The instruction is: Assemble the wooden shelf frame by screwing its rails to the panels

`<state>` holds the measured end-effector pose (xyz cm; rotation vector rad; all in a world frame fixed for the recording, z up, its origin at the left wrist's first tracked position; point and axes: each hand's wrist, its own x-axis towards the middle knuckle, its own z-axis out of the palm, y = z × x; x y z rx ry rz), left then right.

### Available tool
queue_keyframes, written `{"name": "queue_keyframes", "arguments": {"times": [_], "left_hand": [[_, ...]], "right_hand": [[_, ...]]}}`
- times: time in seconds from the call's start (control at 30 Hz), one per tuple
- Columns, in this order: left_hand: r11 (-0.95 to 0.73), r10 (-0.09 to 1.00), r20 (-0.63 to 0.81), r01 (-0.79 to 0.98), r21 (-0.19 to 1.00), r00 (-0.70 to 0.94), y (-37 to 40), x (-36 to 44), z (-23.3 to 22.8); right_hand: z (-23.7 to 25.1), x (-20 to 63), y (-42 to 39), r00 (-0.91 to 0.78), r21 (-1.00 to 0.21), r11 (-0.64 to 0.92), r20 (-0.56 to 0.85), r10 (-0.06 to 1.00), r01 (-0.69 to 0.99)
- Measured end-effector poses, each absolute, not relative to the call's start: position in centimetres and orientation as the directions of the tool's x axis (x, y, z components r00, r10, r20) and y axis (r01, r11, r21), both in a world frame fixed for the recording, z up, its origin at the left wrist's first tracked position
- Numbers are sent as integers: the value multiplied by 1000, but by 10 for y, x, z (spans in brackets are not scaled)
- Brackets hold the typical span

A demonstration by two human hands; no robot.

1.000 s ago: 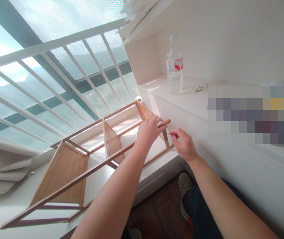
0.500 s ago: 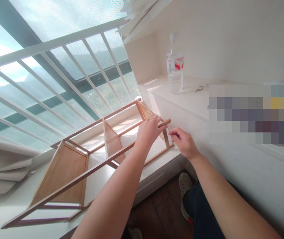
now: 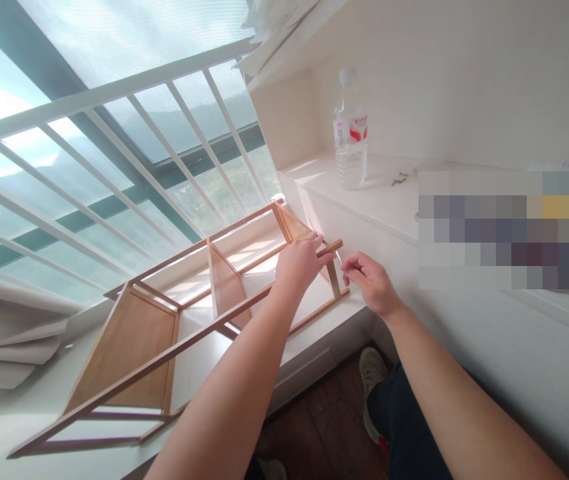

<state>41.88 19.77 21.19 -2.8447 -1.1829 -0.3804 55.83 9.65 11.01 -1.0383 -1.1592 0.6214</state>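
Note:
A wooden shelf frame (image 3: 194, 341) lies on its side on the white window ledge, its slim brown rails and inner panels showing. Near the right end of its upper rail, my left hand (image 3: 298, 259) is closed around the wood. My right hand (image 3: 370, 280) is just to the right of that rail end, fingers pinched on a thin metal tool like a hex key (image 3: 338, 256). The tool's tip points toward the rail end; whether it sits in a hole is too small to tell. Most of the tool is hidden by my fingers.
A water bottle (image 3: 350, 137) stands on the white shelf (image 3: 314, 175) ahead, with several small screws (image 3: 399, 179) beside it. White railing bars (image 3: 159, 123) front the window at left. A grey curtain (image 3: 9, 340) hangs at the far left. A blurred patch (image 3: 509, 230) covers the right side.
My right hand has shifted slightly and its fingers have turned a little, so more of the thin tool shows. My left hand keeps its hold on the rail.

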Motion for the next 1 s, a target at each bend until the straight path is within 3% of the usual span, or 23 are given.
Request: {"name": "queue_keyframes", "arguments": {"times": [0.23,0.43,0.73,1.0], "left_hand": [[-706,692,260,707,45,674,198,419,210],[-711,686,266,702,46,678,197,419,210],[-708,691,248,705,40,679,199,420,210],[-715,681,267,698,40,682,200,420,208]], "right_hand": [[110,558,100,304,-904,426,416,857,37],[110,566,109,325,-859,461,381,866,-221],[113,566,112,320,-796,446,333,887,-409],[117,564,109,274,-804,394,296,915,-446]]}}
